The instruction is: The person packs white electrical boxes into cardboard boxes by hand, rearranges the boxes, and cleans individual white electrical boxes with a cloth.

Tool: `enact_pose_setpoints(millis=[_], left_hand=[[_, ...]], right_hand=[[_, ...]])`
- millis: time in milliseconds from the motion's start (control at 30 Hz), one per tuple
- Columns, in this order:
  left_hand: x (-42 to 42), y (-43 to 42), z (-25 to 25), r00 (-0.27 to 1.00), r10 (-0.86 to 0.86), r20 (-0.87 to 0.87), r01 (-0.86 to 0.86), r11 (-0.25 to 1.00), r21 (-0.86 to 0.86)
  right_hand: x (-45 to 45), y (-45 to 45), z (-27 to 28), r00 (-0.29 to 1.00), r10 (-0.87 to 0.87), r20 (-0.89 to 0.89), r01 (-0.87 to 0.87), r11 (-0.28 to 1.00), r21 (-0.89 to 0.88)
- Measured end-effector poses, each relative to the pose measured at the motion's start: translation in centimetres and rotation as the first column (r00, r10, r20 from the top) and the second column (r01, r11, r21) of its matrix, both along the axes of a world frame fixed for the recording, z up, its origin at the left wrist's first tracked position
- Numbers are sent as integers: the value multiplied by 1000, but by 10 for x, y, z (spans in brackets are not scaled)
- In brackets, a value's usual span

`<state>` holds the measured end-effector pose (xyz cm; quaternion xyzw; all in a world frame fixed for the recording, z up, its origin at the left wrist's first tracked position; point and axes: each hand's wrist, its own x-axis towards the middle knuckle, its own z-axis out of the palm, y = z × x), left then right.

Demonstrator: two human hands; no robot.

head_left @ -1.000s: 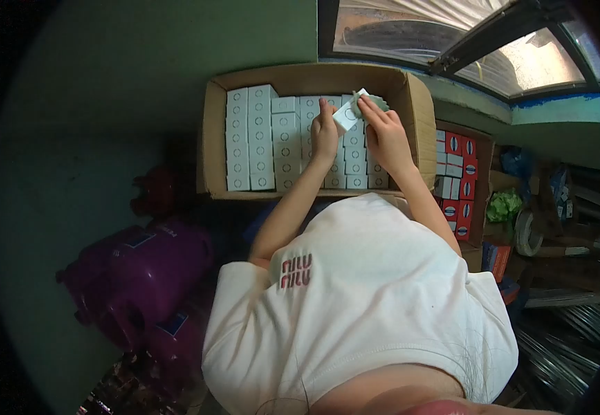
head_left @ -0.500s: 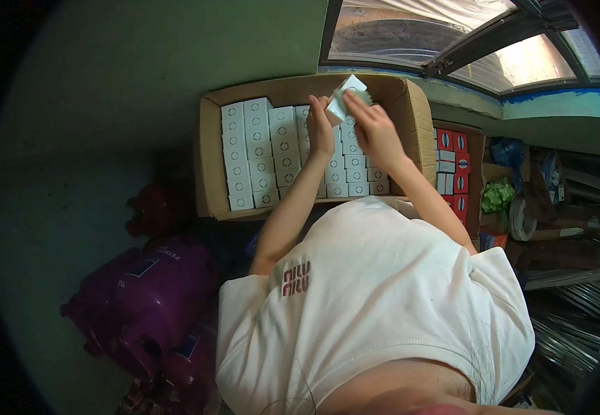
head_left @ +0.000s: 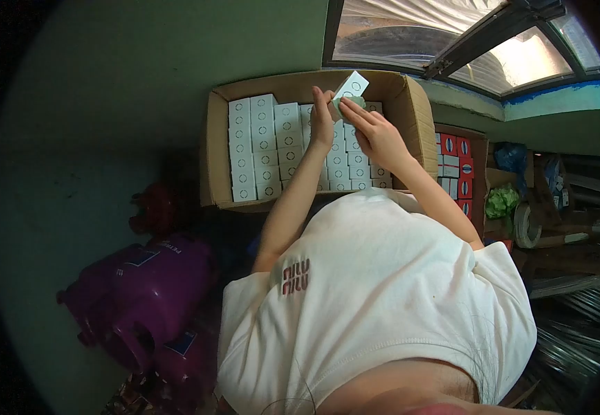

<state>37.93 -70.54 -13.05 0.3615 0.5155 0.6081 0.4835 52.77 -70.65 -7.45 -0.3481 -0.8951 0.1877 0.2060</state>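
Observation:
My left hand (head_left: 322, 119) is closed around the lower end of a small white box (head_left: 356, 84), holding it tilted above an open carton (head_left: 215, 149). A pale green cloth (head_left: 347, 108) lies against the box's side, under the fingers of my right hand (head_left: 381, 138). Those fingers are pressed together on the cloth. Inside the carton, several rows of matching small white boxes (head_left: 264, 131) stand stacked, each with a dark ring mark. My forearms partly cover the middle rows.
Right of the carton is another carton with red and white boxes (head_left: 463, 167). Beyond it are a green plastic bag (head_left: 502, 201) and a roll (head_left: 527, 225). Purple gas cylinders (head_left: 141, 290) stand at the left. A window (head_left: 445, 41) is at the upper right.
The white box has tilted slightly and its marked end now shows more clearly. My right hand and the cloth have shifted a little down along it. The view has moved slightly.

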Motion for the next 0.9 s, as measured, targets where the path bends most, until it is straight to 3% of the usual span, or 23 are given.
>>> enact_pose_setpoints(millis=[133, 233, 267, 367, 500, 600, 700, 767, 800, 900], left_hand=[[-1, -3, -3, 999, -51, 17, 52, 998, -30], [1, -3, -8, 994, -107, 2, 106, 993, -46], [2, -3, -9, 991, -131, 3, 131, 990, -51], [6, -11, 3, 991, -125, 42, 129, 985, -114], [3, -1, -23, 998, -40, 54, 47, 992, -121], [-10, -1, -31, 970, -219, 103, 226, 972, -64], [12, -14, 24, 995, 35, 98, -28, 997, -77], [4, -9, -2, 993, -66, 102, 68, 998, -11], [3, -9, -2, 985, -129, 114, 128, 992, 16], [10, -10, 4, 950, -281, 133, 282, 959, 15]], right_hand=[[16, 32, -4, 977, -208, 40, 203, 975, 93], [10, 33, -3, 968, -247, 42, 238, 961, 141], [7, 29, -12, 981, -194, 24, 182, 951, 248], [-6, -7, -10, 986, -159, -57, 162, 985, 52], [7, -10, -4, 998, -67, -16, 68, 996, 62], [15, 12, -5, 981, -182, -72, 184, 983, 25], [21, 34, -12, 961, -230, -153, 234, 972, 2], [23, 40, -15, 921, -277, -274, 255, 960, -115], [23, 39, -15, 874, -321, -364, 242, 938, -246], [27, 42, -23, 808, -390, -442, 198, 886, -420]])
